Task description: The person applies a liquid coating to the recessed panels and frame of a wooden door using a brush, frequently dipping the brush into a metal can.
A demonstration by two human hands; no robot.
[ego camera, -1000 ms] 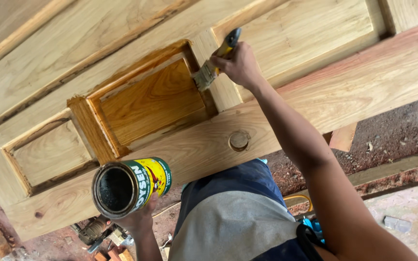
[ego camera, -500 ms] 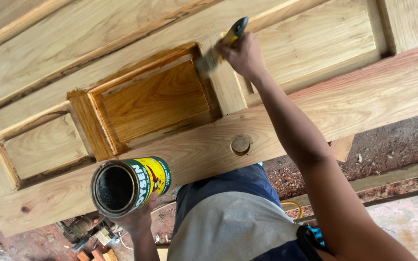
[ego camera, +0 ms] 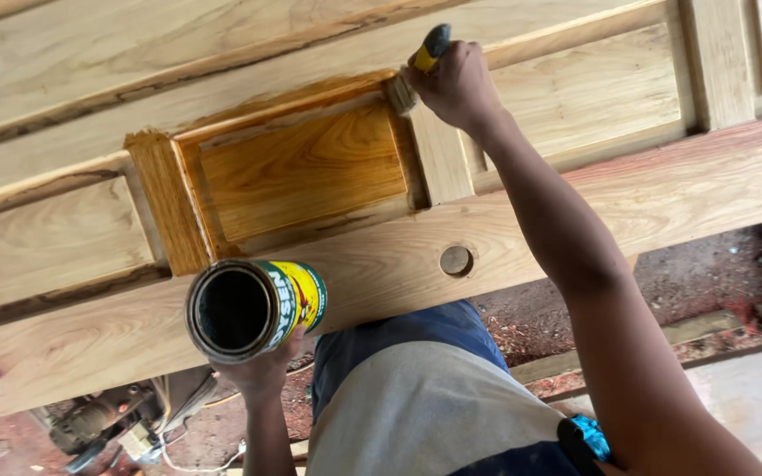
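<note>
We see our right hand (ego camera: 456, 84) near the top middle of the frame. Its fingers are wrapped tight around a paint brush (ego camera: 416, 70) with a yellow and dark handle. The brush hairs touch the wood at the upper right corner of a sunken panel (ego camera: 302, 172) in a big wooden door (ego camera: 628, 203). The door lies flat and fills the whole top half of the frame. That one panel is shiny and dark honey orange, and so is the frame strip on its left. The other panels, at the left and the upper right, are pale and dry looking.

Our left hand (ego camera: 262, 366) is low in the frame, left of the middle. It grips a round tin can (ego camera: 249, 308) from below. The can is tipped so its open mouth faces us, and it looks dark inside. Its side is yellow and green. The can is in front of the door's near edge.

A round hole (ego camera: 456, 260) is cut in the door's near rail, just right of the can. At the lower left, below the door, a power tool (ego camera: 99, 423) with a cord lies on the reddish ground.
</note>
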